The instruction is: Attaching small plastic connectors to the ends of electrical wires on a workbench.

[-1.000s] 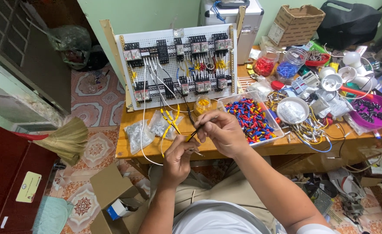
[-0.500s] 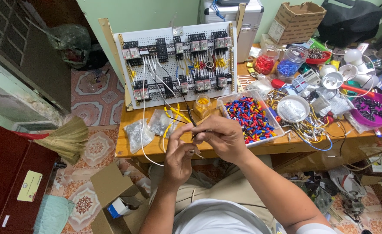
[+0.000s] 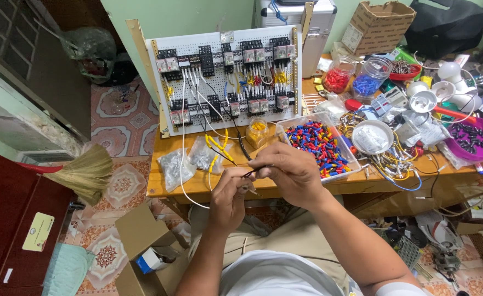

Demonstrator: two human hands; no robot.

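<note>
Nearest the camera, the left hand (image 3: 229,196) and the right hand (image 3: 288,171) meet just over the front edge of the wooden table (image 3: 159,183), above the person's lap. The fingers of the left hand are pinched together on the end of a thin black wire (image 3: 240,143), and the fingertips of the right hand are closed on the same wire just beside them, so the two hands almost touch. The wire end itself is too small to make out. From the hands the black wire runs up and away over the table to the white pegboard (image 3: 226,74).

On the table near its front left corner lie two small clear bags of metal parts (image 3: 186,161), with white wires (image 3: 184,137) crossing them. Just behind the hands lie yellow wires (image 3: 219,145) and a small jar of yellow pieces (image 3: 258,131). To the right of the hands, touching the right wrist's side, sits a clear tray of red and blue caps (image 3: 321,145). Further right are a round white lid (image 3: 372,137) and a purple bowl of dark parts (image 3: 474,140) near the right edge.

At the back edge the pegboard stands upright, tilted slightly, carrying rows of black relay sockets and wiring. Beside it stand a jar of red pieces (image 3: 337,79) and a jar of blue pieces (image 3: 367,82).
</note>
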